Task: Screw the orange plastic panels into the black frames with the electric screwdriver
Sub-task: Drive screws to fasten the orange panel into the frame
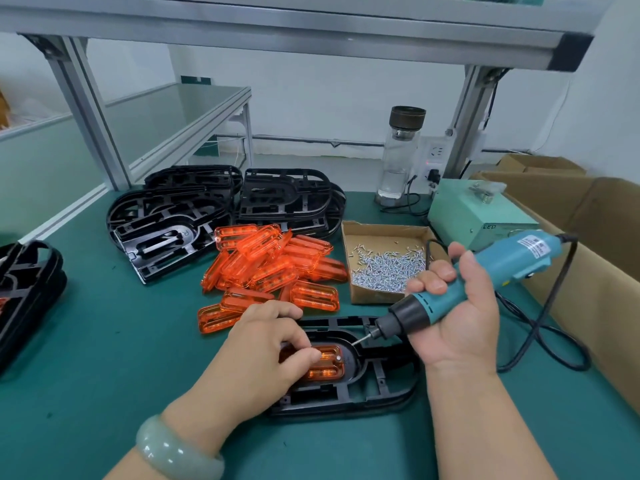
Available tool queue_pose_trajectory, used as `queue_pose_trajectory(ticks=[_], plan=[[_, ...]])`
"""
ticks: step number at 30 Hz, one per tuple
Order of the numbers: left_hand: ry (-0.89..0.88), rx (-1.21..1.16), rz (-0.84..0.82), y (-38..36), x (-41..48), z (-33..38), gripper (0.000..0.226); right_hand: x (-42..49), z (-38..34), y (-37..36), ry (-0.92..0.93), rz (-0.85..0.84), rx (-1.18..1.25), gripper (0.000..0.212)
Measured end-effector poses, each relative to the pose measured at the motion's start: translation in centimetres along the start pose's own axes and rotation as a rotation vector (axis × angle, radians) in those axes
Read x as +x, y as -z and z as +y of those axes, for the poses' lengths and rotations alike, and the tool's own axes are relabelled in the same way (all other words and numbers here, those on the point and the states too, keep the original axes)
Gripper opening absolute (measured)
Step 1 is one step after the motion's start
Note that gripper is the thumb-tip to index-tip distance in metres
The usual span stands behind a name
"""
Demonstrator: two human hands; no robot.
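A pale green bangle [180, 448] is circling the wrist nearest the lens as the left grip [266, 344], fingers bent, is pressing its fingertips down on an orange panel [329, 367]; whether thumb and forefinger are also pinching anything cannot be told. A green worktop [121, 341] is carrying everything in view. Brown cartons [588, 220] are standing along its right edge. Stacks of black frames [173, 223] are lying at the back, with another stack [27, 289] showing at the left edge. A pile of loose orange panels [273, 268] is lying in front of the back stacks. A mint-green power unit [478, 216] is sitting at the back right, near a clear glass bottle [398, 161]. An open cardboard box [370, 296] just right of the pile is holding silver screws [391, 268]. In the foreground, a single black frame [381, 386] is lying flat with the pressed panel seated in its recess. The right grip [457, 306] is wrapping fully around the teal electric screwdriver [519, 258], holding it tilted, its bit pointing down-left at the frame just beside the panel. A small screw [337, 357] is sitting at the panel's right end.
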State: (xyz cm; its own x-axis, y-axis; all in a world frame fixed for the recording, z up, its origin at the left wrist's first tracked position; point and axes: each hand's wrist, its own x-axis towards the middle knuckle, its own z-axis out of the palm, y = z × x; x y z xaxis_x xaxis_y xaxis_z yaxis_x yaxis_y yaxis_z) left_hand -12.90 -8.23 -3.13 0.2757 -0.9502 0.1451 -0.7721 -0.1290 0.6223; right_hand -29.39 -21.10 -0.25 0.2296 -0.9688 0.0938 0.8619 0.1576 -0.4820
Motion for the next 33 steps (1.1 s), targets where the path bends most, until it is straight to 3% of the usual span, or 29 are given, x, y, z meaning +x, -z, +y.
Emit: queue_pose_trajectory(ticks=[5, 8, 14, 27, 33], plan=[[-0.058, -0.028, 0.231, 0.6, 0.7, 0.5, 0.017, 0.1, -0.1, 0.1, -0.006, 0.037, 0.021, 0.017], [-0.125, -0.021, 0.283, 1.1, 2.1, 1.8, 0.020, 0.2, -0.2, 0.2, -0.011, 0.049, 0.030, 0.017], [-0.219, 0.094, 0.095, 0.7, 7.7, 5.2, 0.034, 0.4, -0.4, 0.3, -0.055, 0.034, 0.019, 0.014], [-0.060, 0.534, -0.313, -3.8, 15.2, 6.6, 0.041, 0.7, -0.3, 0.2, -0.152, 0.022, 0.012, 0.017], [0.016, 0.623, -0.220, -4.0, 16.0, 7.3, 0.031, 0.6, -0.1, 0.2, -0.165, 0.023, 0.015, 0.015]])
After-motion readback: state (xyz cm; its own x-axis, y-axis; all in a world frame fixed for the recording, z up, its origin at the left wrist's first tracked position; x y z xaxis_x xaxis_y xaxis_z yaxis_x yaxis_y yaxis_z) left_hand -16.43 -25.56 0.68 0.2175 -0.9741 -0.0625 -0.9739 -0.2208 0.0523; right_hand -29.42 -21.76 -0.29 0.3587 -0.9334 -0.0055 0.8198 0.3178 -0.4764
